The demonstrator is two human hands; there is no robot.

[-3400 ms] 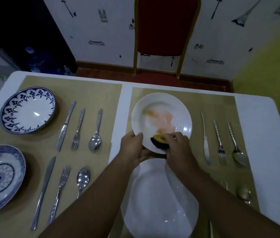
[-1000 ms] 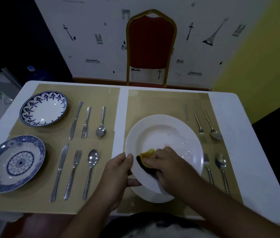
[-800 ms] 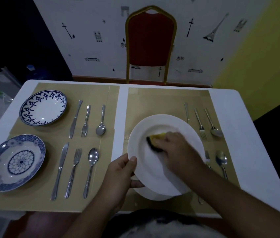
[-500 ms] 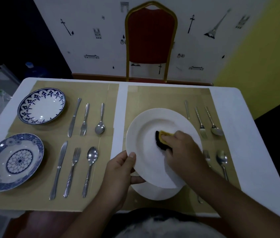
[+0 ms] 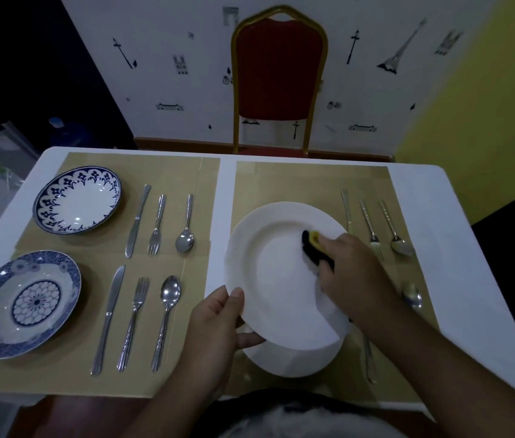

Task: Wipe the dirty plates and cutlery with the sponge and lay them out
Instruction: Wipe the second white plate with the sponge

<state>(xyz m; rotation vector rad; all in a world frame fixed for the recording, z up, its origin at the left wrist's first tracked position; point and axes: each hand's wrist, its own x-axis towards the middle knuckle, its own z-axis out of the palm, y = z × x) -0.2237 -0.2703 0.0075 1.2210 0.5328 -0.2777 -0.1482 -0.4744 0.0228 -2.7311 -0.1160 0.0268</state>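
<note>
— Ceramic white plate [image 5: 268, 273] on the right mat, lifted over another: fragile, probably slick?
— Yes; left hand [image 5: 218, 324] pinches its near-left rim. Right hand [image 5: 349, 273] fingers clamp the soft sponge [image 5: 311, 248] against its far side.

Head-worn wide view, forward and down, close over table [image 5: 458, 235]

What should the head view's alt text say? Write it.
The right hand rubs a sponge on a white plate that the left hand holds over another plate; two blue-patterned plates and cutlery lie alongside.
</note>
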